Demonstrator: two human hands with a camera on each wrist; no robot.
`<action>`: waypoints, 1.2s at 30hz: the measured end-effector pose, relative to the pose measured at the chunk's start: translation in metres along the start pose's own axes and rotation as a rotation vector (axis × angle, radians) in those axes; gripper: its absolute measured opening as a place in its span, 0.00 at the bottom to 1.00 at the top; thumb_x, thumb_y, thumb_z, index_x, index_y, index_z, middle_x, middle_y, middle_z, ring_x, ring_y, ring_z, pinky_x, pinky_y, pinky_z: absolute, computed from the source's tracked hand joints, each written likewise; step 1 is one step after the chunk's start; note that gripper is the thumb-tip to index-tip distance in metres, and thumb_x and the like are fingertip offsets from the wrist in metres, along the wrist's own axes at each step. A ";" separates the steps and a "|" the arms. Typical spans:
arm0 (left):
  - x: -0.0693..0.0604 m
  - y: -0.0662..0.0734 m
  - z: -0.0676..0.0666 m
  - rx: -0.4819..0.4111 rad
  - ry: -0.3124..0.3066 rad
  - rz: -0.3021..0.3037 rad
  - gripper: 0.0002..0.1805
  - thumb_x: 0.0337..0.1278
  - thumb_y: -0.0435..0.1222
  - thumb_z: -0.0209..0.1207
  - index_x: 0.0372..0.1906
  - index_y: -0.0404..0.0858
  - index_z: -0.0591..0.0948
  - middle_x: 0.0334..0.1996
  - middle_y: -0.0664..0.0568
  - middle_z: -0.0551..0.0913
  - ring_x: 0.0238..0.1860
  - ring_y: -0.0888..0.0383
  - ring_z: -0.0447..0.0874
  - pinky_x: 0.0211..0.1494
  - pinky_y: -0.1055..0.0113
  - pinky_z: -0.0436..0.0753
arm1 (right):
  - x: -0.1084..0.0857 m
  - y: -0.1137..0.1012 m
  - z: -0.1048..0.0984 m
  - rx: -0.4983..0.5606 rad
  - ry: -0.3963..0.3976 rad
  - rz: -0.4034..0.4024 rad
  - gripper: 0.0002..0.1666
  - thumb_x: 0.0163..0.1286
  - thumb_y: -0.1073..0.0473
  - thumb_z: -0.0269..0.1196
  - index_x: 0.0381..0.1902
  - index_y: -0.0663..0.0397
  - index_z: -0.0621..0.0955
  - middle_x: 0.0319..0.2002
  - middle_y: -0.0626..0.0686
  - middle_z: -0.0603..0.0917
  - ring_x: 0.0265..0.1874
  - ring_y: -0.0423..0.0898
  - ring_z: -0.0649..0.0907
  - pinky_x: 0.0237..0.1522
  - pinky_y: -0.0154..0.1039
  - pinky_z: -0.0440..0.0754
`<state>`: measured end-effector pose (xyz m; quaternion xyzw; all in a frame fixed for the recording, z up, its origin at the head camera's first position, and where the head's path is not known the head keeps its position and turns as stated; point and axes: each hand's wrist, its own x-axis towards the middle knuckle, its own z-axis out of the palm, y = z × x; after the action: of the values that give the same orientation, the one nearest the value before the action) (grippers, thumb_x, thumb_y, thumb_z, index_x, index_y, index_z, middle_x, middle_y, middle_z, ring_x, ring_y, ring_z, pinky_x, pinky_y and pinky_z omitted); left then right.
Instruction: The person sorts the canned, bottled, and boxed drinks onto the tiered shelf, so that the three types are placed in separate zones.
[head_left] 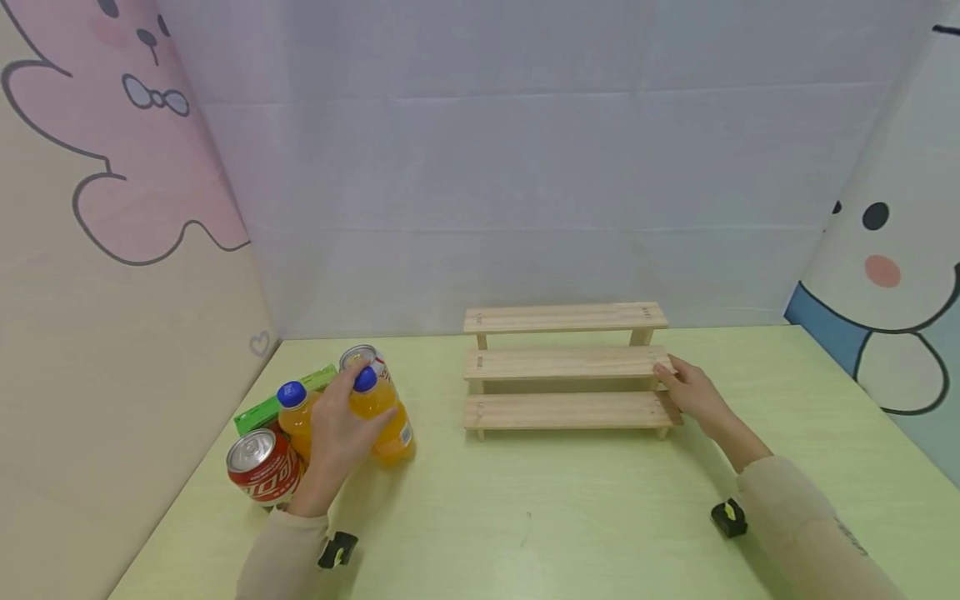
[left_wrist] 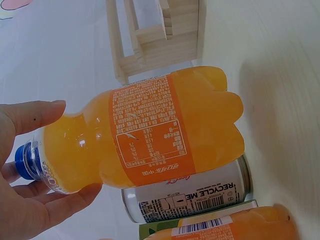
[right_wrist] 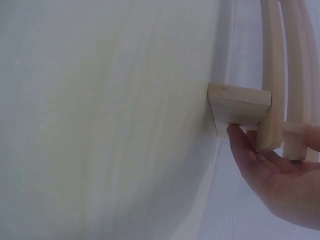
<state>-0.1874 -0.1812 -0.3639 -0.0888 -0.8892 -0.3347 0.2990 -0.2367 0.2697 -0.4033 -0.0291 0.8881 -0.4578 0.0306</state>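
Note:
My left hand (head_left: 337,429) grips a bottle of orange drink (head_left: 392,429) round its neck, just below the blue cap (left_wrist: 27,161). In the left wrist view, thumb and fingers wrap the bottle's upper part. Whether its base touches the table cannot be told. Close behind it stands a silver-white can (left_wrist: 187,197). A second orange bottle (head_left: 296,417), a red can (head_left: 266,471) and a green box (head_left: 258,414) crowd to the left. My right hand (head_left: 697,392) holds the right end of a three-step wooden shelf (head_left: 555,364), fingers curled about its edge boards (right_wrist: 270,120).
A pale yellow-green table (head_left: 525,517) carries everything. A white curtain (head_left: 525,192) hangs behind the shelf, and cartoon-printed cloths (head_left: 127,275) flank both sides. Small black clips (head_left: 337,550) lie near each forearm.

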 end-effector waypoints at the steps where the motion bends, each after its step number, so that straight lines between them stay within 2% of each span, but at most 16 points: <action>1: 0.000 0.000 0.000 -0.004 0.008 0.015 0.40 0.27 0.27 0.74 0.56 0.32 0.71 0.49 0.34 0.75 0.46 0.39 0.76 0.47 0.45 0.76 | 0.000 0.000 0.000 0.002 0.003 -0.002 0.37 0.74 0.46 0.37 0.67 0.72 0.50 0.56 0.76 0.64 0.55 0.68 0.67 0.51 0.59 0.69; 5: 0.002 0.002 0.000 -0.016 0.029 0.057 0.40 0.25 0.26 0.74 0.55 0.32 0.72 0.49 0.35 0.76 0.45 0.40 0.76 0.46 0.45 0.76 | -0.001 -0.001 0.000 0.004 0.004 -0.005 0.37 0.74 0.47 0.37 0.67 0.73 0.49 0.57 0.77 0.64 0.55 0.69 0.66 0.52 0.60 0.68; 9: 0.004 0.006 0.000 -0.015 0.038 0.062 0.39 0.25 0.27 0.74 0.54 0.31 0.72 0.47 0.35 0.77 0.44 0.40 0.77 0.45 0.46 0.77 | 0.000 -0.002 0.000 0.001 0.006 0.000 0.37 0.74 0.47 0.37 0.67 0.72 0.49 0.57 0.76 0.64 0.55 0.69 0.66 0.53 0.60 0.67; 19: 0.007 0.017 0.003 -0.079 0.034 0.000 0.40 0.27 0.27 0.74 0.55 0.28 0.69 0.48 0.35 0.76 0.46 0.41 0.76 0.47 0.47 0.77 | -0.001 -0.001 0.000 -0.006 -0.005 -0.002 0.38 0.74 0.46 0.37 0.67 0.73 0.48 0.59 0.77 0.60 0.56 0.70 0.65 0.54 0.61 0.66; 27: 0.010 0.027 0.008 -0.209 0.079 -0.043 0.38 0.29 0.24 0.71 0.53 0.28 0.68 0.48 0.35 0.76 0.49 0.39 0.75 0.48 0.46 0.76 | -0.001 0.000 0.001 -0.006 -0.003 0.001 0.37 0.74 0.46 0.37 0.67 0.72 0.49 0.59 0.77 0.61 0.56 0.69 0.66 0.52 0.59 0.69; 32: 0.012 0.033 0.012 -0.247 0.139 -0.008 0.38 0.27 0.24 0.72 0.53 0.28 0.70 0.47 0.37 0.76 0.49 0.41 0.75 0.48 0.45 0.75 | 0.000 0.000 0.000 -0.009 -0.002 0.005 0.38 0.74 0.46 0.37 0.67 0.71 0.49 0.58 0.77 0.62 0.56 0.68 0.66 0.50 0.57 0.70; 36: 0.014 0.036 0.014 -0.249 0.155 0.016 0.38 0.26 0.25 0.72 0.53 0.28 0.71 0.47 0.37 0.76 0.49 0.42 0.75 0.48 0.46 0.76 | 0.000 0.001 0.000 -0.009 -0.003 0.008 0.38 0.74 0.45 0.37 0.67 0.71 0.49 0.58 0.77 0.63 0.56 0.68 0.66 0.50 0.57 0.70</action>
<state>-0.1921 -0.1446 -0.3447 -0.1061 -0.8142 -0.4461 0.3560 -0.2371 0.2706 -0.4044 -0.0263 0.8902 -0.4537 0.0336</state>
